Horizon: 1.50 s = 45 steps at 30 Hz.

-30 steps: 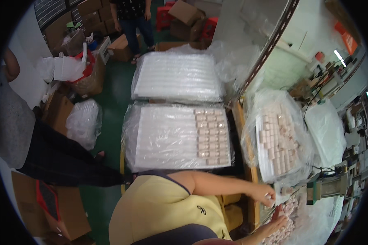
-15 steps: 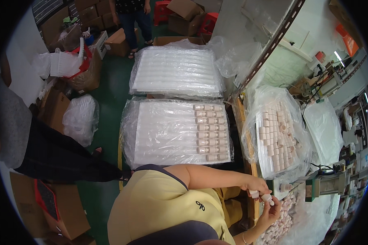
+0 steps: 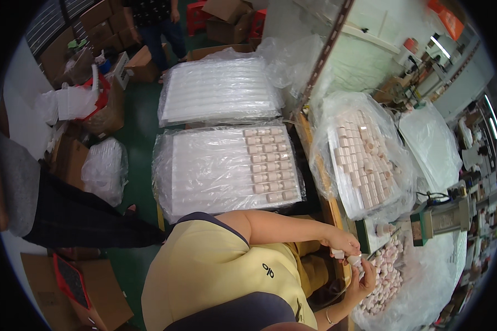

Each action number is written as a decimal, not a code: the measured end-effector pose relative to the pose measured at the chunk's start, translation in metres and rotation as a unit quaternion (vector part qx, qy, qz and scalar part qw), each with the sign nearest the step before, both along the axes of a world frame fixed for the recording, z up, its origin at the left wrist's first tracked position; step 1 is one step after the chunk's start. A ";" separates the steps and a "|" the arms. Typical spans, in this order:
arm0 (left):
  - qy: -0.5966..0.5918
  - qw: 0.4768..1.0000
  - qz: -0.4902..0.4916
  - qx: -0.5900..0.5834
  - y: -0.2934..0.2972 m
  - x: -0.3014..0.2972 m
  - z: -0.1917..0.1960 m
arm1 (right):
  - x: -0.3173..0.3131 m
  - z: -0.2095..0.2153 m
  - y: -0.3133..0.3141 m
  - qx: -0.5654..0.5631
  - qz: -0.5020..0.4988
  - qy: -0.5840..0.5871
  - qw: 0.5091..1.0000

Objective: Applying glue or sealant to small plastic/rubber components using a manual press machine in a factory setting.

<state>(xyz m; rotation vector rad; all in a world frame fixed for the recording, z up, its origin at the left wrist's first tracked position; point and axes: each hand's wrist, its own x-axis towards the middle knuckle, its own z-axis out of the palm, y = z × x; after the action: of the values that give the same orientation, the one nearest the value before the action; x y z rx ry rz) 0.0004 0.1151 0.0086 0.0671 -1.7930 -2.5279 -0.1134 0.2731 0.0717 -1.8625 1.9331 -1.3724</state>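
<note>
My left hand [image 3: 342, 240] is closed, its curled fingers around a small white cylindrical piece [image 3: 337, 254]. Its fingertips also meet a small pale bottle-like piece [image 3: 354, 259] beside it. My right hand [image 3: 364, 277], with a bracelet at the wrist, pinches that bottle-like piece from the near side. Fingers partly cover both pieces, so their exact shape is hard to make out. Just right of my hands spreads a pile of small pale pink caps or stoppers [image 3: 387, 265]. A bench machine with a green plate [image 3: 419, 228] stands beyond the pile.
Pale cylindrical containers [image 3: 364, 160] lie grouped on a plastic-wrapped tray. Left of the wooden edge [image 3: 328, 190], a white tray [image 3: 204, 171] holds rows of similar containers. Another wrapped stack [image 3: 218, 91] lies behind. People stand at left [image 3: 16, 187] and at the back [image 3: 154, 27].
The view has shifted, so most surroundings sit further left and higher. My hands stay together; the bottle-like piece is now more covered by my fingers.
</note>
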 end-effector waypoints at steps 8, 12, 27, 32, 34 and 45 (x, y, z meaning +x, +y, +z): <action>0.044 0.983 0.119 -0.131 0.012 0.004 0.023 | -0.015 -0.017 0.012 0.002 -0.074 -0.099 0.992; 0.037 0.992 0.095 -0.081 0.009 0.004 0.016 | -0.006 -0.014 0.010 -0.020 -0.065 -0.111 0.991; -0.001 1.000 0.021 0.002 0.007 0.019 0.008 | 0.014 -0.004 0.002 -0.028 -0.028 0.019 0.999; -0.040 0.998 0.003 0.041 0.002 0.036 0.003 | 0.024 0.001 -0.012 -0.030 0.020 0.001 0.999; -0.041 0.992 -0.005 0.121 -0.001 0.046 -0.003 | 0.031 0.005 -0.023 -0.021 0.050 0.046 0.997; -0.085 0.973 0.082 0.197 0.001 0.065 0.000 | 0.055 0.002 -0.041 0.034 0.053 0.038 0.997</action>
<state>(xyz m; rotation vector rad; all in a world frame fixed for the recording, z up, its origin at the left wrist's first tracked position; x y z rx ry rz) 0.0658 0.1157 0.0086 0.4363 -1.2380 -2.7791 -0.0586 0.2318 0.0738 -1.9818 1.8606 -1.2069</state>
